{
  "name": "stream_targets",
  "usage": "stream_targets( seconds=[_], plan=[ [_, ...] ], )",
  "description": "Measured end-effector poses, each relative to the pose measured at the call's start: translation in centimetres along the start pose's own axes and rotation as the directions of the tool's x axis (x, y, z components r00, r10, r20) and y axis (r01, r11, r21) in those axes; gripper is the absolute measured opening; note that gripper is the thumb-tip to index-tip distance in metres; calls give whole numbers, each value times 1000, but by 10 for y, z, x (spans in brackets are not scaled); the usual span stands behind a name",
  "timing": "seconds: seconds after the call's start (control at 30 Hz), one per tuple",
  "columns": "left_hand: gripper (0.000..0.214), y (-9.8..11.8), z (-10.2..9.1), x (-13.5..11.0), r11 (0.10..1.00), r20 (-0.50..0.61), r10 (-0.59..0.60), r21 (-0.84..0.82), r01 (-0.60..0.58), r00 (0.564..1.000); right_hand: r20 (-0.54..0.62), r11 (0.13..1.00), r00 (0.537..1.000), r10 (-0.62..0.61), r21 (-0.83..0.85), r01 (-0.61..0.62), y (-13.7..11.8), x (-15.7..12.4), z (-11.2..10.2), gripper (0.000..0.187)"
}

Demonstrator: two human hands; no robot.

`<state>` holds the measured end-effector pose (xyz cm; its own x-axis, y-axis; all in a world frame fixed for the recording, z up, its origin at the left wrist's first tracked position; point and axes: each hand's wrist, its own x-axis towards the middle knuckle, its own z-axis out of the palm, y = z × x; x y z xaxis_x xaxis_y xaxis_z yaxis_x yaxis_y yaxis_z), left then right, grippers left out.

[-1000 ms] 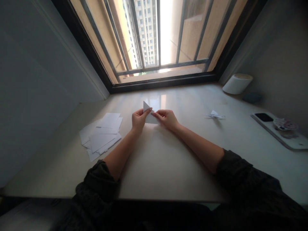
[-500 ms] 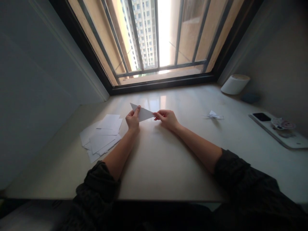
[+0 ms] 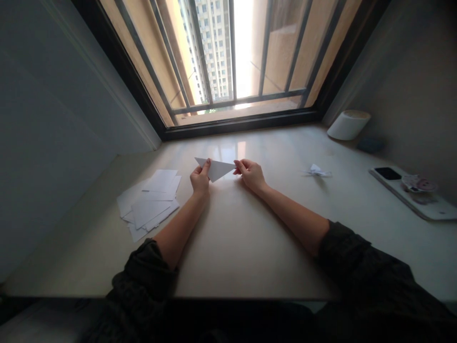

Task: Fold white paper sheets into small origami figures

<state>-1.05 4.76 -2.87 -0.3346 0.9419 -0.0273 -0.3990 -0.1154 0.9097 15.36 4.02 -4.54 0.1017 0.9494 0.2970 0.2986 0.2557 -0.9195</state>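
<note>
A white sheet of paper folded into a triangle (image 3: pixel 220 169) is held above the table, its long edge facing the window. My left hand (image 3: pixel 200 179) grips its left part, thumb on top and fingers underneath. At the right tip, my right hand (image 3: pixel 252 174) pinches the corner between thumb and fingertips. Left of my left forearm lies a loose pile of white paper sheets (image 3: pixel 152 209). A small folded white paper piece (image 3: pixel 316 170) with thin pointed ends rests to the right of my right hand.
The pale table (image 3: pixel 246 252) reaches to a barred window (image 3: pixel 235 102). At the back right stands a white cylindrical object (image 3: pixel 349 125) with a slanted shape, a dark bluish item (image 3: pixel 371 144) beside it. A phone (image 3: pixel 424 202) with a round decorated grip lies at the right.
Both hands have shifted slightly right with the folded paper. The triangle has turned so its long edge is closer to level and its right tip sits higher.
</note>
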Motion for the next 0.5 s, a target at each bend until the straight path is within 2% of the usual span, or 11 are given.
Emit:
stream_targets(
  seconds=[0.07,0.13,0.2,0.27,0.37,0.5],
  plan=[
    [40,0,0,1,1000,-4,0,-21,0,1000,-30,994,996,-83,-68,81,-1,-1,0,40],
    [40,0,0,1,999,-6,-1,-36,1,1000,-31,964,971,-237,-132,231,-6,-3,-1,37],
    [40,0,0,0,1000,1,-2,-31,2,1000,32,893,910,-413,-183,411,-12,-7,-2,40],
    [40,0,0,-1,1000,20,-2,-17,2,1000,99,819,842,-530,-198,538,-20,-11,-4,35],
    [38,0,0,-2,1000,57,13,-4,-13,998,190,775,798,-572,-194,601,-29,-17,-6,32],
    [37,-2,-1,-1,999,73,33,36,-35,997,227,759,795,-563,-239,606,-28,-17,-5,35]
  ],
)
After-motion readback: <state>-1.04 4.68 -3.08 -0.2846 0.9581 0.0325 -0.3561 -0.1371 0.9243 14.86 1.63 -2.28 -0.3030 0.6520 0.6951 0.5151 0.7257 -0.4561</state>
